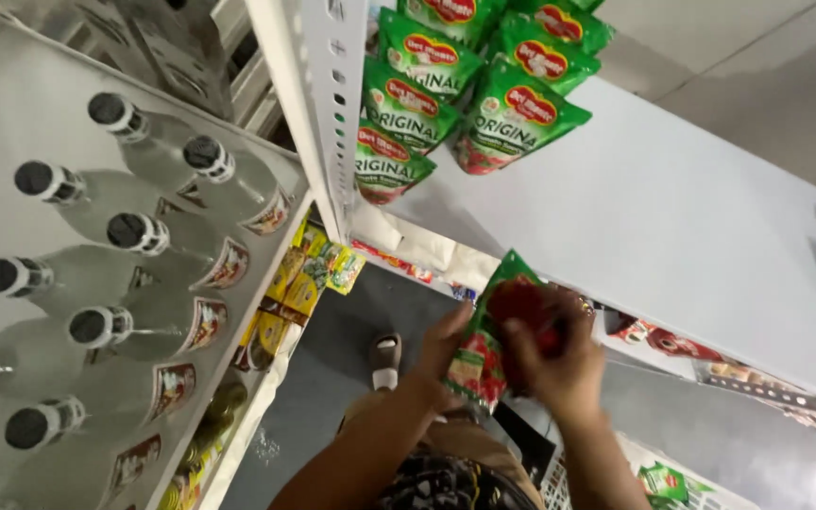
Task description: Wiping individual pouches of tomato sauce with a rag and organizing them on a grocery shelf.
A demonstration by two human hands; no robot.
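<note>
We lift a glossy green-and-red sauce pouch (484, 349), both hands' fingers (521, 340) clamped on it, below the white shelf (672, 217).

**Shelves and stock around the aisle**

Clear glass bottles (134, 236) with black caps stand in rows on the left shelf. Green sauce pouches (465, 76) cluster at the back of a white shelf (672, 217). Yellow packets (299, 279) sit on a lower shelf, above grey floor (332, 359).
</note>
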